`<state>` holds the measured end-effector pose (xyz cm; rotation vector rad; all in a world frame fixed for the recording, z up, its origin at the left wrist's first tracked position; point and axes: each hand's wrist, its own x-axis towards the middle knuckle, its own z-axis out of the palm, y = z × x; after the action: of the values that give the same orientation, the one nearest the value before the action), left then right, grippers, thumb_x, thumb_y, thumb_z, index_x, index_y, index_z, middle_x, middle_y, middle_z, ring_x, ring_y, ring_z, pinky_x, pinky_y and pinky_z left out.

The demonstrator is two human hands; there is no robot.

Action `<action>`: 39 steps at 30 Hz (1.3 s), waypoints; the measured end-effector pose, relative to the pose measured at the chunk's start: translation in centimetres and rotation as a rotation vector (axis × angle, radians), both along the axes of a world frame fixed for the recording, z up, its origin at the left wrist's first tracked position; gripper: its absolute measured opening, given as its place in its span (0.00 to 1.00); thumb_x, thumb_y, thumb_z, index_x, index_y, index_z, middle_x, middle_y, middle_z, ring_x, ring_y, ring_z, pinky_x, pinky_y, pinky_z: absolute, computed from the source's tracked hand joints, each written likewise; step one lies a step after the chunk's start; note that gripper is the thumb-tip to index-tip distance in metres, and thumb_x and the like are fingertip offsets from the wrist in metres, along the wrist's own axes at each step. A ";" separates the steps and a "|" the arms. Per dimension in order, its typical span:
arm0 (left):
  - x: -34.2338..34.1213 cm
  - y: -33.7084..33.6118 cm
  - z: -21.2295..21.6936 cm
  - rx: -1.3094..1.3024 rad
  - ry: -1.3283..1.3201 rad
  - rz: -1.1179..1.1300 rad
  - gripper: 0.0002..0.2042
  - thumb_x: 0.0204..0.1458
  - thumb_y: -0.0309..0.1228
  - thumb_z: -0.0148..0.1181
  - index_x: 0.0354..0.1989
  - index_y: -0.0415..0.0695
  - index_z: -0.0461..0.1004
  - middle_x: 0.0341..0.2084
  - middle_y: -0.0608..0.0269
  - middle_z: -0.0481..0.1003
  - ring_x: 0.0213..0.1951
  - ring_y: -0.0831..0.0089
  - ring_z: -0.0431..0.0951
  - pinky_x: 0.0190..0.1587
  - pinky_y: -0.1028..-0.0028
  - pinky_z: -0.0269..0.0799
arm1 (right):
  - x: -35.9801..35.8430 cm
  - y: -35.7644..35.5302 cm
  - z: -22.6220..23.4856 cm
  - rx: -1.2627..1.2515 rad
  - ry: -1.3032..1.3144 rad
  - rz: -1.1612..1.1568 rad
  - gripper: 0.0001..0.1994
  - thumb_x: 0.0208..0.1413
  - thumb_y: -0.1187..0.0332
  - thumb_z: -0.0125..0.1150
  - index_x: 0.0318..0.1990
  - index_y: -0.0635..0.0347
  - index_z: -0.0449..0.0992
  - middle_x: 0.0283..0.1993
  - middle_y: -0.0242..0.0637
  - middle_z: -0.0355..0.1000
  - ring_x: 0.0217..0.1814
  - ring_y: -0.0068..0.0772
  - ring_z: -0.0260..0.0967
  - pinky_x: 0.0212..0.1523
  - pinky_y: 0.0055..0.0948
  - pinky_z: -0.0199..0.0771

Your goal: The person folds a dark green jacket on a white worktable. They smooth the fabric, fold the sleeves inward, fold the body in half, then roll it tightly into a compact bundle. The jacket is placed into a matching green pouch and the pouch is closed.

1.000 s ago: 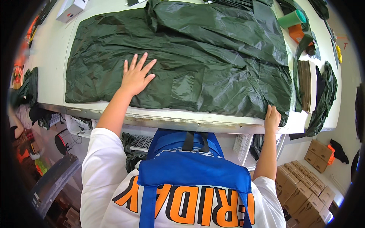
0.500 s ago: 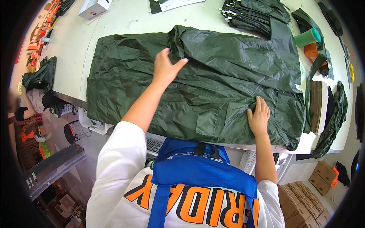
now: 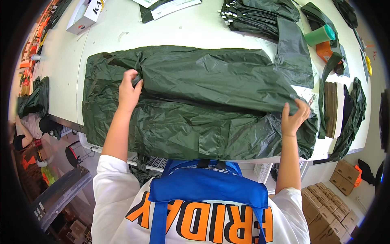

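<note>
A dark green, shiny, waterproof-looking garment (image 3: pixel 174 134) lies spread across the white table in front of me, with a squarish patch like a pocket near its front edge. A long flap of it is raised into a loose fold between my hands. At the left end of this fold, my left hand (image 3: pixel 130 92) is curled, with fabric between thumb and fingers. My right hand (image 3: pixel 295 118) pinches the fold's right end near the garment's right side. Parts of the fingertips are hidden by the cloth.
Folded dark green pieces (image 3: pixel 260 16) are stacked at the far right. Beside them are a green spool (image 3: pixel 321 35), an orange box (image 3: pixel 325 51) and a brown cardboard stack (image 3: pixel 334 110). A white box (image 3: pixel 84 17) stands far left. Another person (image 3: pixel 24 132) works at left.
My left hand has moved left and closed on the fabric; my right hand has moved right and up, taking hold of it. The upper flap now lies nearer me, stretched between them.
</note>
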<state>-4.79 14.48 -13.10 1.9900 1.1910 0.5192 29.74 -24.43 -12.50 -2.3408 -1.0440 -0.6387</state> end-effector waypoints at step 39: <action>6.2 11.9 -5.6 0.410 0.393 0.013 0.14 0.49 0.33 0.61 0.44 0.47 0.71 0.37 0.62 0.75 0.41 0.62 0.72 0.42 0.69 0.67 | 5.8 16.9 -6.9 -0.420 0.039 0.075 0.12 0.53 0.60 0.58 0.43 0.53 0.71 0.45 0.36 0.66 0.47 0.44 0.63 0.46 0.41 0.64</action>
<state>1.37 26.41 -18.72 2.5205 1.4188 0.4134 35.59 -7.56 -19.38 -2.6364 -1.3471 -0.3695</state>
